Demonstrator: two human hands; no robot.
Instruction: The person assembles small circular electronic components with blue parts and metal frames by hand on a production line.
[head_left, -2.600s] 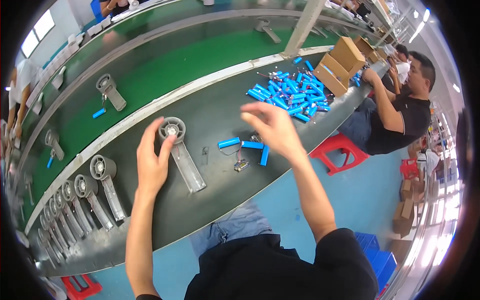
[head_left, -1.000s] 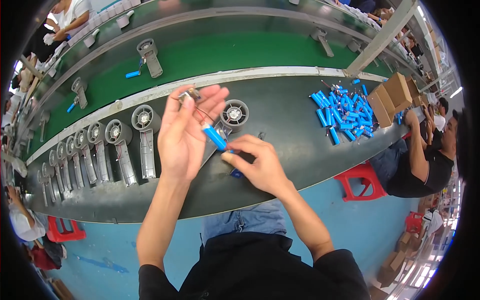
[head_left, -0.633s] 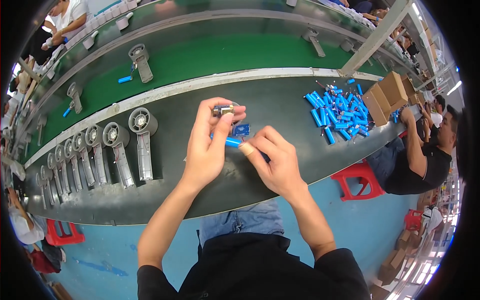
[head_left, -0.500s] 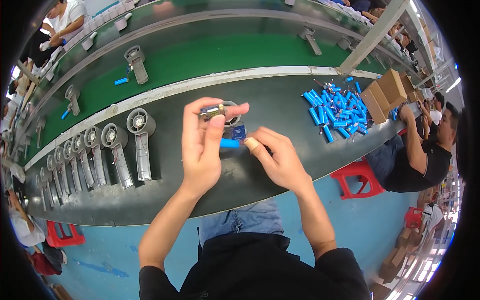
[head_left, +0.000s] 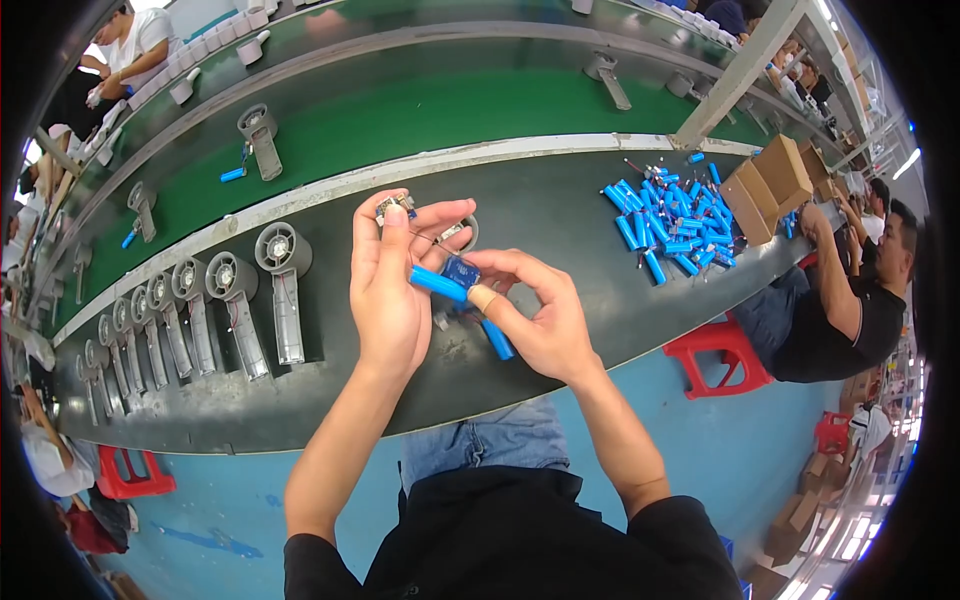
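My left hand is raised over the bench, with a small circuit board pinched at its fingertips. Thin wires run from there toward a blue square board, which my right hand grips between thumb and fingers; a light wrap covers part of that thumb. Beside the square board a blue battery cell reaches toward my left palm. Below my right hand, another blue cell rests on the bench. Behind my fingers a grey fan housing is mostly hidden.
Grey handheld fan housings stand in a row on the dark bench at left. A heap of blue cells lies right, by an open cardboard box. Beyond runs a green belt carrying housings. A co-worker sits at right.
Both hands have shifted slightly left. The square board and its cell have tilted and moved closer to my left palm. A cell below my right hand now shows. Housings on the belt have moved left.
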